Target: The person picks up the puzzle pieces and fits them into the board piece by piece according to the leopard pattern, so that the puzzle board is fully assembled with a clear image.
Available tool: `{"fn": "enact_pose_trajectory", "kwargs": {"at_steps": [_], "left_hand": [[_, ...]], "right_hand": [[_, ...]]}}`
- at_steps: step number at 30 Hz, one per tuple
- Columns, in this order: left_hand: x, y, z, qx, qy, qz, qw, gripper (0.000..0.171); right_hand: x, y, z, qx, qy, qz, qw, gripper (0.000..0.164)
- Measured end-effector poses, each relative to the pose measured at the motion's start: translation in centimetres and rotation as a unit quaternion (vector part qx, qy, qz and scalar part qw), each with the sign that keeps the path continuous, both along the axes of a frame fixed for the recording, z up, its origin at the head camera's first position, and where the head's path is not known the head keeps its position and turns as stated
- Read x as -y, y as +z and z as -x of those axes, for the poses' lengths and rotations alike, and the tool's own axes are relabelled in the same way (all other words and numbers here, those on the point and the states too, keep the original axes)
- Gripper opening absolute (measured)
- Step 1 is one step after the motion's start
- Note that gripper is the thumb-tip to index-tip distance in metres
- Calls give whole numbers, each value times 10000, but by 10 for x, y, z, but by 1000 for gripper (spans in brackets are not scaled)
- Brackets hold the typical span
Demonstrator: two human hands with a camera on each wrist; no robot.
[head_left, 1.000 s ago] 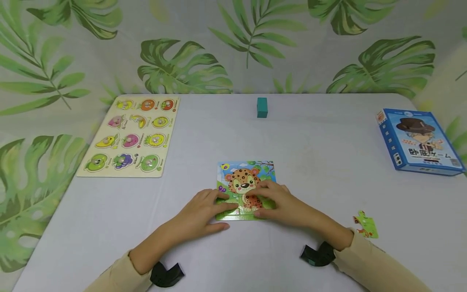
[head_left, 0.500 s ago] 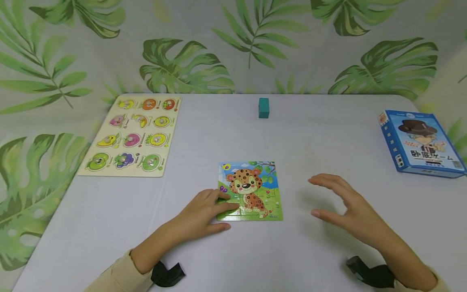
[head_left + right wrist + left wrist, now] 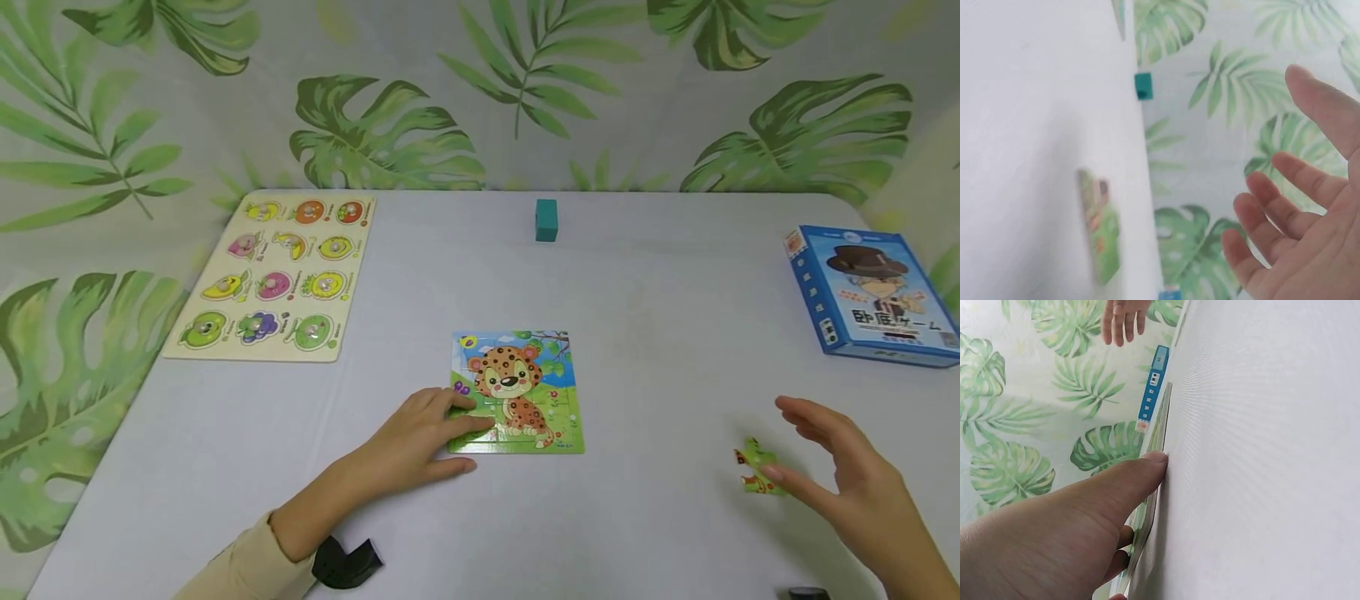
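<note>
A leopard-cub jigsaw puzzle [image 3: 517, 375] lies flat in the middle of the white table. The fingers of my left hand [image 3: 416, 442] rest on its lower left part, covering some of it, and the thumb lies near the lower edge. To the right, my right hand [image 3: 855, 483] is above the table with fingers spread, holding nothing. Below and left of it lies a loose green jigsaw piece [image 3: 757, 457], partly hidden by the thumb. The right wrist view shows that piece [image 3: 1102, 231] apart from the fingers.
A wooden fruit peg puzzle board [image 3: 333, 348] lies at the back left. A small teal block [image 3: 547, 221] stands near the back edge. On the right is a blue game box [image 3: 877, 292]. Leaf-print cloth [image 3: 390, 125] hangs behind the table.
My right hand has lifted off the leopard-cub puzzle and moved right, to above the loose jigsaw piece. My left hand has stayed on the puzzle.
</note>
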State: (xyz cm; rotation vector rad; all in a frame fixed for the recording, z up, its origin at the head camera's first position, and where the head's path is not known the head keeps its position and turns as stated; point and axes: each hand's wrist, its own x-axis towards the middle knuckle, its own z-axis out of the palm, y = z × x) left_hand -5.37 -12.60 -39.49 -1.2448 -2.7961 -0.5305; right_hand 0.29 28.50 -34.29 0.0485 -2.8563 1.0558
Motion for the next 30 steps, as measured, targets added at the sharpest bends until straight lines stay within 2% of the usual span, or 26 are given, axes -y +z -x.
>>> {"fn": "enact_pose_trajectory", "kwargs": {"at_steps": [4,10,15,19,25,30], "left_hand": [[-1,1,0,-5,24,34,10000,48],[0,1,0,15,26,16,10000,48],[0,1,0,21,36,28,10000,48],[0,1,0,38,50,50,10000,48],[0,0,0,88,-4,15,10000,48],[0,-1,1,63,-28,-2,10000,48]], "right_hand": [[-10,-14,-3,57,-182,-144,9997,66],[-22,-28,-2,596,-199,-318,9975,67],[-32,-37,1,993,190,-401,9941,70],[-39,-42,1,1113,536,-504,9911,75],[-42,-44,3,1586,762,-348,9838,83],[-44,-46,3,1502,930,-607,9824,80]]}}
